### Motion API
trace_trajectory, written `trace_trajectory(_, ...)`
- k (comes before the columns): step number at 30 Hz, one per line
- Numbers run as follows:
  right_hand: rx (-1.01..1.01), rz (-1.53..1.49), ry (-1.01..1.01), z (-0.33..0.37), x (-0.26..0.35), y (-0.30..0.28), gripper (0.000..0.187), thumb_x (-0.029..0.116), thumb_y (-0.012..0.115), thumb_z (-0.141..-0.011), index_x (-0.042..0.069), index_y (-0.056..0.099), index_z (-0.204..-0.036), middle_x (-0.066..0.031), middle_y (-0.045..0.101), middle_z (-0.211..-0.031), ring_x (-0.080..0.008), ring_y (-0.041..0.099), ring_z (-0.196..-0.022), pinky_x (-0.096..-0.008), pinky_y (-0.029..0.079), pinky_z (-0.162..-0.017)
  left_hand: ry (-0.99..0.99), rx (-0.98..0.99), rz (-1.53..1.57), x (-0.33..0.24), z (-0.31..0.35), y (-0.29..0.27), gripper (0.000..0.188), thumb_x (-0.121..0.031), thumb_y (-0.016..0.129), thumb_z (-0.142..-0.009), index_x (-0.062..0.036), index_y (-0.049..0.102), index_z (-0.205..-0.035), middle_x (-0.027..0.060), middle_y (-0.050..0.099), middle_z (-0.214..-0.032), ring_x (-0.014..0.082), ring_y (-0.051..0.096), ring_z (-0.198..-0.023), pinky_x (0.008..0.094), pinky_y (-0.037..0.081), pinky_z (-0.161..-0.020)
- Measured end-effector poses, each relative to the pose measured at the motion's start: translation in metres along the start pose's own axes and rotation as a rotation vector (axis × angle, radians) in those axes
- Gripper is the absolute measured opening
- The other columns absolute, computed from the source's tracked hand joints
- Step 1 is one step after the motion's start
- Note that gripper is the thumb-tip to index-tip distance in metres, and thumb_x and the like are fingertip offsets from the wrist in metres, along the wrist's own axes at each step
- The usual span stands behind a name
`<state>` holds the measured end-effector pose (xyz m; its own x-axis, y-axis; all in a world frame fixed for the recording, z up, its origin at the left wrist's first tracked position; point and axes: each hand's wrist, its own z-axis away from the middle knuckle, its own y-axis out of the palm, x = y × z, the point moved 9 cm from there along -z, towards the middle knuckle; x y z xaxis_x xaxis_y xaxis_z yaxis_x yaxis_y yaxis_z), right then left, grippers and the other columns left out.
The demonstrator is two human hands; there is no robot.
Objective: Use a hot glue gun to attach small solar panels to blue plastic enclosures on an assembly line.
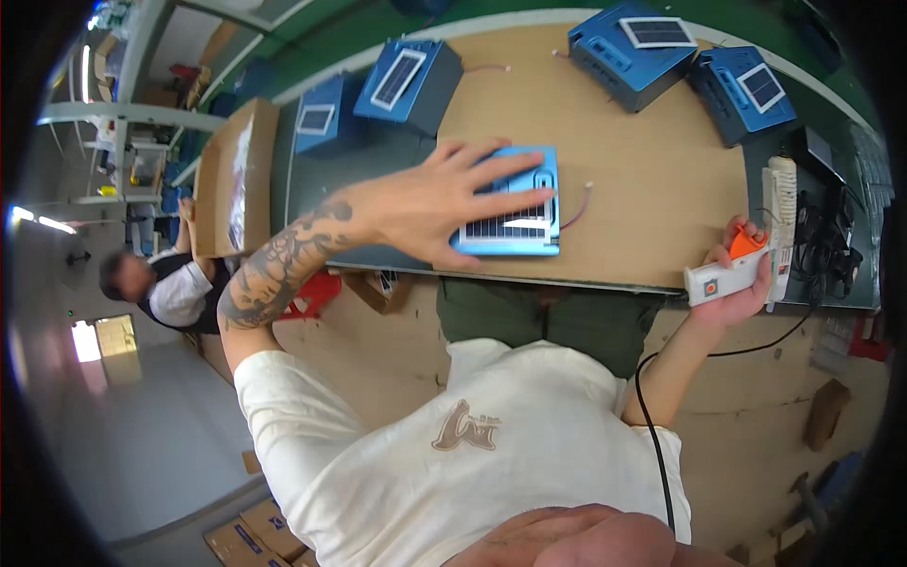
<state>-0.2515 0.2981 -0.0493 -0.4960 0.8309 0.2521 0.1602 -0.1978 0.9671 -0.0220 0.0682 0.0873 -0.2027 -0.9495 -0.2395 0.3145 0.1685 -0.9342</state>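
Observation:
My left hand (444,200) lies with spread fingers over a blue casing panel (542,248) with a dark solar cell set in it. A thin wire with a white connector (589,186) comes out from its right side. At the table's right front edge, my right hand (753,293) is closed round a white block-shaped handheld device (723,278). It has an orange part (745,244) at its top and a small orange mark on its side. The device's exact kind cannot be made out.
Blue boxes with solar panels stand at the back left (413,87) and back right (635,59) of the brown work surface (652,189). A power strip (779,213) and black cables lie to the right. Beyond an open carton (260,180) at the left, a person (179,283) works.

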Motion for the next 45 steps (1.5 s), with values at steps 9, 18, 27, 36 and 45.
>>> trace_trajectory(9,-0.007,0.019,0.012,0.003,0.003,-0.002,0.027,0.016,0.053,-0.091,0.000,0.049,-0.112,-0.0135,0.052,-0.115,-0.0289,0.044,-0.127,-0.0298,0.048,-0.062,0.008,-0.523,0.063,0.001,0.030,-0.016,0.044,-0.012,0.075,-0.078,-0.0079,0.063,-0.120,0.0089,0.062,-0.120,0.0268,0.057,-0.105,0.0382,0.047,-0.089)
trace_trajectory(18,-0.010,0.044,0.013,0.005,0.005,0.000,0.025,0.014,0.053,-0.091,0.000,0.048,-0.111,-0.0128,0.051,-0.113,-0.0279,0.045,-0.126,-0.0296,0.050,-0.060,0.069,-0.345,-0.144,-0.022,0.006,-0.002,0.039,-0.010,0.065,-0.079,-0.0036,0.061,-0.117,0.0091,0.062,-0.118,0.0237,0.059,-0.107,0.0374,0.050,-0.087)
trace_trajectory(27,-0.015,0.006,0.049,0.004,0.004,-0.001,0.026,0.014,0.053,-0.091,0.000,0.048,-0.112,-0.0136,0.050,-0.114,-0.0279,0.044,-0.126,-0.0305,0.050,-0.064,0.064,-0.498,-0.278,-0.052,0.008,0.007,0.048,-0.010,0.064,-0.076,-0.0034,0.060,-0.123,0.0067,0.058,-0.107,0.0214,0.057,-0.093,0.0337,0.048,-0.080)
trace_trajectory(36,-0.011,0.025,0.065,0.003,0.003,-0.001,0.029,0.014,0.053,-0.091,0.000,0.047,-0.115,-0.0153,0.048,-0.116,-0.0286,0.042,-0.126,-0.0294,0.049,-0.063,0.088,-0.670,-0.211,-0.051,0.033,0.033,0.046,-0.006,0.070,-0.071,-0.0017,0.067,-0.117,0.0043,0.055,-0.099,0.0169,0.055,-0.083,0.0272,0.047,-0.066)
trace_trajectory(45,-0.026,0.025,0.080,0.005,0.002,0.001,0.029,0.014,0.054,-0.091,-0.001,0.047,-0.114,-0.0153,0.049,-0.115,-0.0284,0.041,-0.127,-0.0298,0.049,-0.064,0.134,-0.811,-0.201,-0.053,0.047,0.039,0.038,-0.006,0.074,-0.071,-0.0031,0.071,-0.109,0.0039,0.058,-0.095,0.0155,0.058,-0.081,0.0276,0.046,-0.068)
